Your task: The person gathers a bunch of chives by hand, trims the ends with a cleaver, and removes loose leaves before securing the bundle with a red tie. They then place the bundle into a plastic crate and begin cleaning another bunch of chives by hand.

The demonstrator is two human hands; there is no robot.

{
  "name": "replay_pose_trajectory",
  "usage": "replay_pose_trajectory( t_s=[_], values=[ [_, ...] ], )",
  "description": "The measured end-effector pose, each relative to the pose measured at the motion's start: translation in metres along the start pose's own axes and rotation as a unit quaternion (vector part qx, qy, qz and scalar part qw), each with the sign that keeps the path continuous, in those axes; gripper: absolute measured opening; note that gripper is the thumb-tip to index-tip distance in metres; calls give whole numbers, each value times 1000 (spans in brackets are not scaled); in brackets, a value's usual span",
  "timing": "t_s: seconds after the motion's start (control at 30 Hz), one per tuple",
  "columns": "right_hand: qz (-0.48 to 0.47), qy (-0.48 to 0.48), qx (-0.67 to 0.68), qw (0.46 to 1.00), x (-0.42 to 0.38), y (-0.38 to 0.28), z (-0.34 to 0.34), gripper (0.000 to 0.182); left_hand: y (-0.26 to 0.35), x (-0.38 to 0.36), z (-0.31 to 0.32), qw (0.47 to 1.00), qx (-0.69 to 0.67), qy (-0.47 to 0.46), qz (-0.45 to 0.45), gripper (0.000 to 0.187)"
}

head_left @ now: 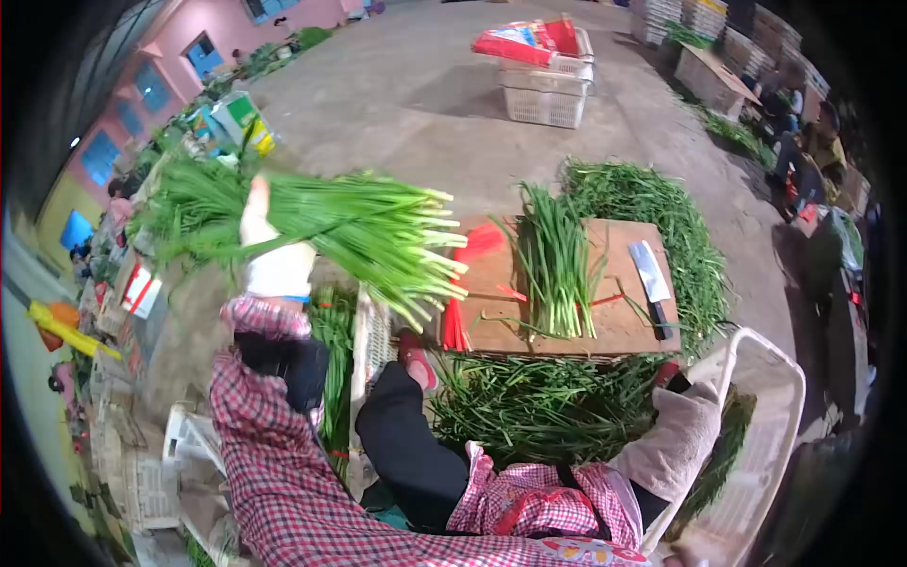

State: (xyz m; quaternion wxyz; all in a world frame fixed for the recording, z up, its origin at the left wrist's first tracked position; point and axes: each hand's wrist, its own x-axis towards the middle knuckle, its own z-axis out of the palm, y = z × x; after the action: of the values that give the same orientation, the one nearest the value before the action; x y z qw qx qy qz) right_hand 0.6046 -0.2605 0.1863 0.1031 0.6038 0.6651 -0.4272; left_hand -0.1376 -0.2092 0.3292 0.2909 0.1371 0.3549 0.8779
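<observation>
A large bunch of long green stalks (364,222) with pale ends pointing right is held up at the left by my left hand (257,203), whose fingers are wrapped round it. On the wooden board (482,326) lies a second, smaller bunch of green stalks (557,265). Red ties (457,321) lie at the board's left edge, partly behind the raised bunch. A knife (650,279) with a dark handle rests on the board's right side. My right hand does not show.
Cut greens (652,217) are heaped behind and right of the board, with more greens (539,402) below it. A white basket (789,378) stands at the lower right. Stacked crates (545,99) holding red packaging stand farther back. People (822,151) sit at the far right.
</observation>
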Motion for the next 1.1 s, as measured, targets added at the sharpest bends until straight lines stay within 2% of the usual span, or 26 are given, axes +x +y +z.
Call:
replay_pose_trajectory(
  t_s=[0.03,0.07,0.17,0.2,0.23,0.27,0.3,0.33,0.37,0.43,0.47,0.5,0.6,0.67,0.7,0.77,0.83,0.97,1.03,1.1],
  values=[
    [14,0,28,1000,-14,-10,14,24,-13,9,10,1000,3,-17,-6,40],
    [23,9,29,999,-19,-15,23,24,-30,27,9,996,-51,-67,-26,39],
    [-74,44,86,993,4,-33,38,27,-91,17,31,997,-70,-15,25,39],
    [-108,58,110,986,14,-44,45,28,-102,3,37,995,-95,-9,-7,40],
    [-58,129,269,953,27,-74,45,21,-111,-9,39,992,-116,-2,-43,41],
    [-40,136,352,925,49,-82,43,19,-132,1,22,983,-171,29,-52,46],
    [-65,118,243,961,69,-101,26,20,-140,-8,15,976,-205,16,-68,48],
    [-143,138,273,941,77,-133,15,20,-148,-17,14,969,-224,67,-85,48],
    [-131,106,378,910,93,-154,8,20,-152,-29,19,958,-243,117,-98,49],
    [-210,89,406,885,123,-187,-7,24,-166,-39,1,959,-260,83,-74,51],
    [-234,74,444,861,143,-196,-8,26,-164,-46,-2,946,-285,106,-111,52],
    [-221,43,488,844,153,-212,-11,26,-157,-65,5,957,-260,83,-96,51],
    [-271,12,585,764,188,-242,0,33,-153,-79,-16,955,-266,82,-99,53],
    [-281,-26,607,742,202,-263,11,40,-148,-93,-17,960,-260,79,-71,54],
    [-289,-36,579,762,201,-273,15,45,-149,-101,-22,965,-249,69,-36,55],
    [-280,-99,624,723,195,-296,26,42,-150,-110,-41,970,-232,68,-28,57],
    [-292,-155,587,739,215,-306,44,39,-152,-125,-45,972,-215,91,-1,58],
    [-266,-235,687,634,225,-313,78,25,-157,-137,-77,977,-209,47,15,58],
    [-289,-276,669,627,209,-310,79,24,-154,-139,-83,985,-171,-16,11,58],
    [-316,-396,633,586,204,-298,83,33,-148,-143,-76,992,-123,14,29,56]
  ],
)
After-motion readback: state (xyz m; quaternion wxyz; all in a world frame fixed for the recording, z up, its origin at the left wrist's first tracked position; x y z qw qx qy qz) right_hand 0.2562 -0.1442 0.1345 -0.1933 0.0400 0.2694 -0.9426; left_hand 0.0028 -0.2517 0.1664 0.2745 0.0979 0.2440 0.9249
